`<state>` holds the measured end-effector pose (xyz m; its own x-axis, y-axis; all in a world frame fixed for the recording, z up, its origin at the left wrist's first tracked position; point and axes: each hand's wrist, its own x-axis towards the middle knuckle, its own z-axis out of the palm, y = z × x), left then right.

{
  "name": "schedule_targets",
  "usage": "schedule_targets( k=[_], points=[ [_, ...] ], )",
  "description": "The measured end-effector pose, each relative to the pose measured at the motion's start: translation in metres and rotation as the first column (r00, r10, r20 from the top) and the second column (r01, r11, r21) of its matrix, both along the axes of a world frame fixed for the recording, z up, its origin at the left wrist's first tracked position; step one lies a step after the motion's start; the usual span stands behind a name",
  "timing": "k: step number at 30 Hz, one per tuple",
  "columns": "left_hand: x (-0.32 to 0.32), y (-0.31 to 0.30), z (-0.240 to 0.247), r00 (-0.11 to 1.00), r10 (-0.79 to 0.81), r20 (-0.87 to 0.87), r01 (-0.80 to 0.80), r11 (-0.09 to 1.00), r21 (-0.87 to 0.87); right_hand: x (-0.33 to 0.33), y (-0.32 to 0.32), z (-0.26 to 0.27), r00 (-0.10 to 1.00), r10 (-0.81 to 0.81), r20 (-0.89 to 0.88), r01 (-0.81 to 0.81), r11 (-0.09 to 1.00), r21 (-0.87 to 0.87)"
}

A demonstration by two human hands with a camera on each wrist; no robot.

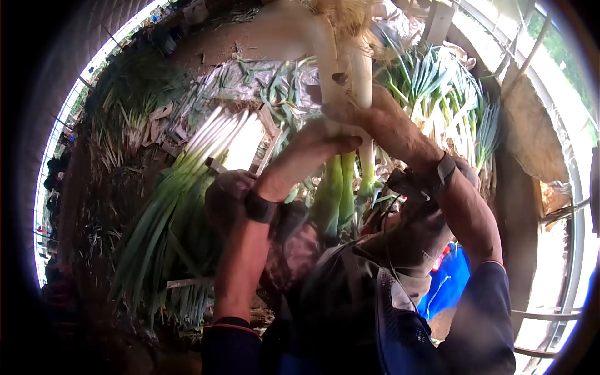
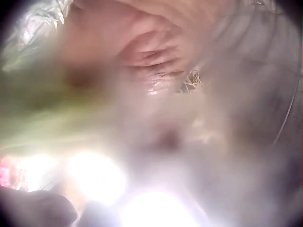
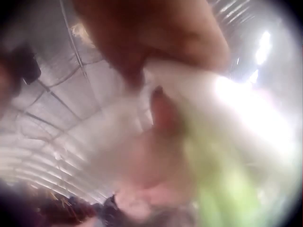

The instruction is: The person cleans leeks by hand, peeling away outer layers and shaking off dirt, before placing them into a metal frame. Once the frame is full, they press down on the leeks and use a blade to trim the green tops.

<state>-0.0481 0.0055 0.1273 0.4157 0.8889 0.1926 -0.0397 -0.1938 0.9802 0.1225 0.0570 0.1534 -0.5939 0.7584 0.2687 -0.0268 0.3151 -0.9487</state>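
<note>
Several thick leeks (image 1: 361,69) are held upright before the chest in the head view, roots (image 1: 344,19) at the top and green leaves (image 1: 331,194) hanging below. The left hand (image 1: 315,147) grips them at the lower white part, its thumb or a finger lying across the stalks. Just above and to the right, the right hand (image 1: 382,119) has its fingers round the white stalks. In the right wrist view, the right hand (image 3: 156,33) is against a blurred white and green leek (image 3: 218,161). The left hand (image 2: 142,42) looks close and blurred in the left wrist view.
Left of the body lies a large pile of leeks (image 1: 169,206), white ends up. More leeks stand at the right (image 1: 437,87) and far left (image 1: 125,112). A blue item (image 1: 453,281) is near the right arm. Framework (image 1: 562,144) edges the right side.
</note>
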Motion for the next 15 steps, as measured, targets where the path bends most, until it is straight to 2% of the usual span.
schedule_targets(
  k=[2, 4, 6, 7, 9, 10, 11, 12, 13, 14, 15],
  points=[
    [-0.006, 0.010, -0.007, 0.998, -0.026, -0.055, 0.018, 0.989, -0.148, 0.003, 0.000, 0.010, 0.999, 0.039, 0.023, -0.037, 0.997, -0.063],
    [-0.007, 0.019, -0.013, 0.999, -0.020, -0.048, 0.013, 0.988, -0.153, 0.003, 0.007, 0.009, 0.996, 0.085, 0.041, -0.079, 0.988, -0.130],
    [-0.003, 0.016, -0.012, 0.999, -0.020, -0.042, 0.013, 0.986, -0.166, 0.001, 0.015, 0.003, 0.999, -0.020, 0.051, 0.006, 0.965, 0.261],
    [-0.001, 0.015, -0.011, 0.999, -0.006, -0.034, 0.002, 0.993, -0.118, 0.004, 0.020, 0.002, 0.998, -0.024, 0.053, 0.010, 0.967, 0.253],
    [0.007, 0.011, -0.018, 1.000, 0.003, -0.026, -0.005, 0.997, -0.077, 0.005, 0.023, 0.018, 0.992, -0.124, -0.011, 0.124, 0.992, -0.005],
    [0.014, 0.009, -0.030, 0.995, 0.102, 0.007, -0.102, 0.994, 0.045, 0.016, 0.038, 0.012, 0.997, -0.066, 0.026, 0.056, 0.957, 0.283],
    [0.020, 0.006, -0.038, 0.979, 0.198, 0.052, -0.204, 0.965, 0.165, 0.016, 0.043, 0.015, 0.995, -0.071, -0.068, 0.081, 0.985, 0.153],
    [0.025, 0.000, -0.032, 0.972, 0.220, -0.088, -0.205, 0.967, 0.149, 0.015, 0.053, 0.017, 0.987, -0.102, -0.125, 0.148, 0.878, 0.455],
    [0.031, 0.000, -0.036, 0.971, 0.223, -0.090, -0.209, 0.967, 0.145, 0.015, 0.060, 0.017, 0.976, -0.110, -0.189, 0.212, 0.678, 0.703],
    [0.039, 0.000, -0.045, 0.923, 0.360, -0.136, -0.284, 0.875, 0.392, 0.023, 0.056, 0.036, 0.968, -0.243, 0.056, 0.091, 0.554, 0.827],
    [0.041, 0.000, -0.052, 0.856, 0.496, -0.145, -0.313, 0.721, 0.618, 0.021, 0.050, 0.042, 0.970, -0.238, 0.055, 0.090, 0.556, 0.826]
  ],
)
